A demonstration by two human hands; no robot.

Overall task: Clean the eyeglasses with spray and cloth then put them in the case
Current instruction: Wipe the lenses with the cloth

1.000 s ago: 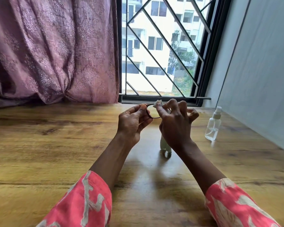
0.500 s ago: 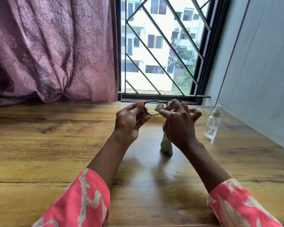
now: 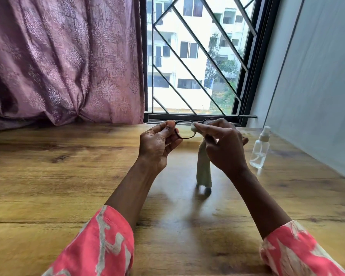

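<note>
The eyeglasses [image 3: 184, 130] have a thin, dark, rounded frame and are held above the counter [image 3: 48, 176], in front of the window sill. The left hand [image 3: 157, 144] pinches the frame's left end between thumb and curled fingers. The right hand [image 3: 223, 144] pinches a pale, soft cloth [image 3: 203, 170] against the lens area near the bridge, with thumb and forefinger closed on a small bunched tip of fabric. The remainder of the cloth hangs down in a narrow, limp fold from under the right hand; its lower end reaches the counter surface or hangs just above it, and which cannot be determined.

The counter is wood-grained, brown, with a slight sheen. A clear plastic spray bottle [image 3: 260, 150] with a white pump head stands upright on it, to the right of the right hand and apart from it. It is partly filled with clear liquid.

Both forearms carry loose coral sleeves [image 3: 100, 246] with a pale printed pattern.
</note>
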